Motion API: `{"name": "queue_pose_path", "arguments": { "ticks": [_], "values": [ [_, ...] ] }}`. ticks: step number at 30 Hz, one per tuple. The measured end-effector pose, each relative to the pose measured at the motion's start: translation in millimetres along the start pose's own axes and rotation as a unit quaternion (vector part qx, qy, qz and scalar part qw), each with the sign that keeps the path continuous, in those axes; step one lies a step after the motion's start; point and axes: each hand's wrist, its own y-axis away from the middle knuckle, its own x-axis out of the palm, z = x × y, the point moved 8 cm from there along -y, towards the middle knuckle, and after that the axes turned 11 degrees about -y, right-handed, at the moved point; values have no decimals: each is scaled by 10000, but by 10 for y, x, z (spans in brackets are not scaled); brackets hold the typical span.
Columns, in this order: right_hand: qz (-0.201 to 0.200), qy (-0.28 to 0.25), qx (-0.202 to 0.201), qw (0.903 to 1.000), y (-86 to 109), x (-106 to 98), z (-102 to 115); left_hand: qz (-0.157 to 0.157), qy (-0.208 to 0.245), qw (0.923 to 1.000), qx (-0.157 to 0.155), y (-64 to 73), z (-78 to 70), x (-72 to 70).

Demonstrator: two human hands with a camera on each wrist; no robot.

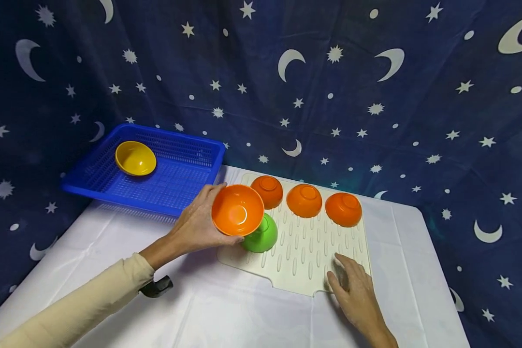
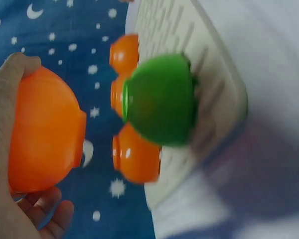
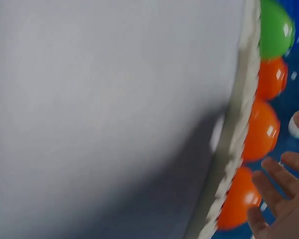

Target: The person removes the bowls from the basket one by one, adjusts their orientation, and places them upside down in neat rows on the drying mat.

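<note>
My left hand (image 1: 203,222) grips an orange bowl (image 1: 238,210) by its rim, its inside turned toward the head camera. In the left wrist view the bowl (image 2: 46,130) is tilted on its side, thumb and fingers around its edge. Below and right of it, a green bowl (image 1: 263,235) rests upside down on the cream drying mat (image 1: 296,256). Along the mat's far edge three orange bowls (image 1: 304,200) stand upside down in a row. Over the mat's near right corner hovers my right hand (image 1: 355,296), fingers spread and holding nothing.
A blue plastic basket (image 1: 174,211) stands at the back left with a yellow bowl (image 1: 136,158) inside. White cloth (image 1: 226,309) covers the table. Close behind hangs a dark blue curtain (image 1: 252,130) with moons and stars.
</note>
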Motion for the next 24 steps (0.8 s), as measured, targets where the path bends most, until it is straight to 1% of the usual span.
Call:
{"name": "queue_pose_path", "arguments": {
  "ticks": [3, 5, 7, 9, 12, 13, 15, 18, 19, 20, 22, 24],
  "values": [
    [267, -615, 140, 9977, 7, 151, 182, 51, 109, 9997, 199, 24, -166, 109],
    [489, -1118, 247, 9922, 12, 252, 287, 48, 157, 9994, 318, 49, -272, 167],
    [681, -1704, 381, 9823, 19, 331, 373, 68, 162, 9988, 452, 76, -378, 225],
    [797, -2084, 549, 9733, 23, 387, 427, 94, 149, 9982, 576, 110, -479, 277],
    [906, -2653, 767, 9568, 36, 442, 481, 181, 175, 9967, 776, 168, -626, 369],
    [896, -2814, 826, 9518, 41, 448, 493, 233, 208, 9961, 824, 190, -673, 404],
    [800, -3236, 820, 9392, 47, 442, 523, 350, 269, 9950, 892, 235, -755, 479],
    [538, -3823, 692, 9199, 51, 398, 570, 538, 350, 9933, 959, 294, -861, 586],
    [440, -3961, 654, 9148, 55, 379, 579, 579, 370, 9929, 975, 311, -890, 619],
    [363, -4055, 605, 9114, 59, 365, 586, 597, 383, 9926, 983, 325, -916, 648],
    [286, -4140, 616, 9077, 70, 354, 581, 600, 419, 9930, 927, 345, -958, 699],
    [262, -4127, 695, 9079, 82, 359, 555, 564, 467, 9940, 810, 361, -983, 746]
  ]
}}
